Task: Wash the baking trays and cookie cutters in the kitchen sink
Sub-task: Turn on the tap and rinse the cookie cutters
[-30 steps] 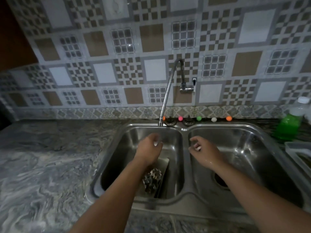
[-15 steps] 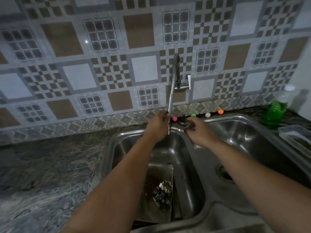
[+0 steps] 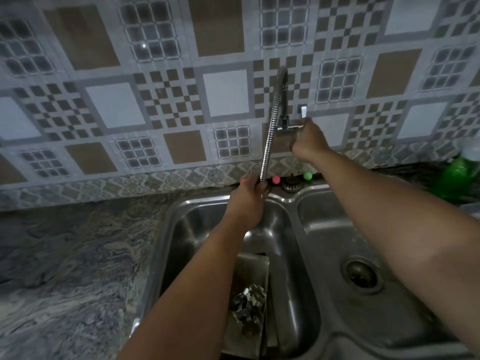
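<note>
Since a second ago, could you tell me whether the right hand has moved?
Yes. The right hand has risen from above the sink divider to the tap handle on the wall.

We have a single view, from a camera worn on the head, facing forward and tilted down over the double sink (image 3: 293, 203) toward the tiled wall (image 3: 161, 105) behind it. It sits close: both forearms reach in from the bottom edge, and the wide lens bows the wall tiles. The table (image 3: 65, 261) fills the lower left.
</note>
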